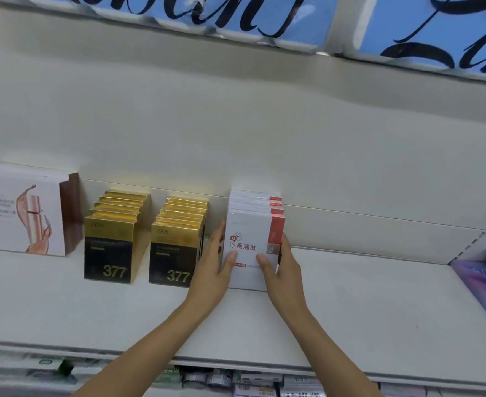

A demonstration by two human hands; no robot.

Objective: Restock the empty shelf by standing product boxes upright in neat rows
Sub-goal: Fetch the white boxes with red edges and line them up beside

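A row of several white boxes with red side bands (249, 233) stands upright on the white shelf (350, 316), right of centre. My left hand (214, 267) lies along the row's left side, fingers straight, thumb on the front box's face. My right hand (281, 267) holds the right side the same way, thumb on the front face. Both hands clasp the row between them. Two rows of black-and-gold "377" boxes (112, 239) (177, 242) stand upright to the left.
A large white box with a pink bottle picture (21, 213) and a brown box behind it stand at the far left. Purple packages (482, 279) sit at the right edge. Blue packs hang overhead; a lower shelf holds small goods.
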